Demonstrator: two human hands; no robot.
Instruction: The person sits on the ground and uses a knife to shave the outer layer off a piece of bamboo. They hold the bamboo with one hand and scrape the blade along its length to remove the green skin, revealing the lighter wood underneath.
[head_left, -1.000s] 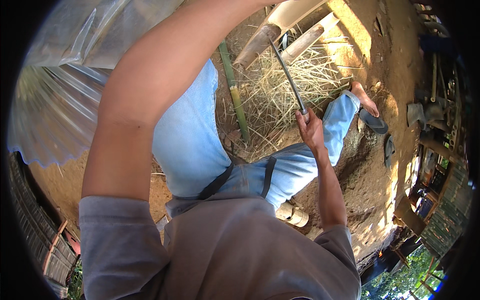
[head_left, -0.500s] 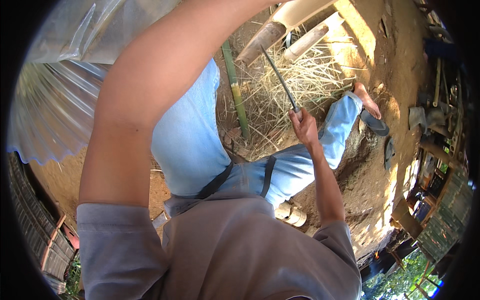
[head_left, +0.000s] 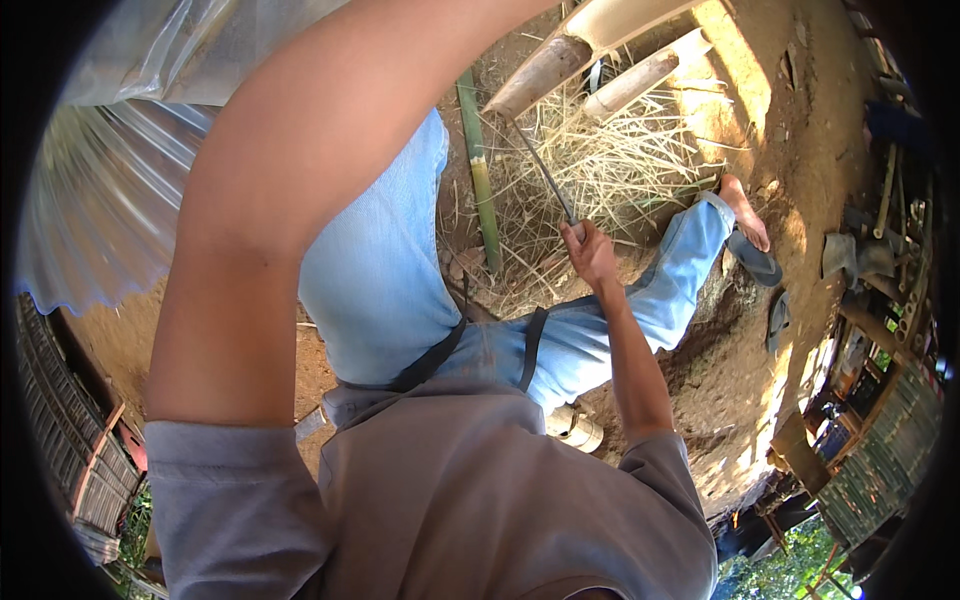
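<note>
My right hand (head_left: 592, 252) is closed around the handle of a long knife (head_left: 545, 174) with a narrow dark blade. The blade slants up and left, its tip close to the lower end of a split bamboo length (head_left: 545, 78); whether they touch I cannot tell. That bamboo has a pale hollow inside and runs out past the top edge. My left arm (head_left: 300, 130) reaches across to the top edge near the bamboo, and its hand is out of view. A shorter bamboo piece (head_left: 632, 85) lies to the right of the split one.
Pale bamboo shavings (head_left: 610, 150) cover the ground between my legs. A green bamboo pole (head_left: 478, 170) lies beside my left leg. Clear plastic sheeting (head_left: 120, 190) spreads at far left. Sandals (head_left: 755, 258) sit by my right foot, and a bamboo section (head_left: 575, 428) lies by my hip.
My right hand and the knife have moved left relative to the bamboo. The blade tip has gone from over the bamboo to its lower end. The whole view has shifted slightly.
</note>
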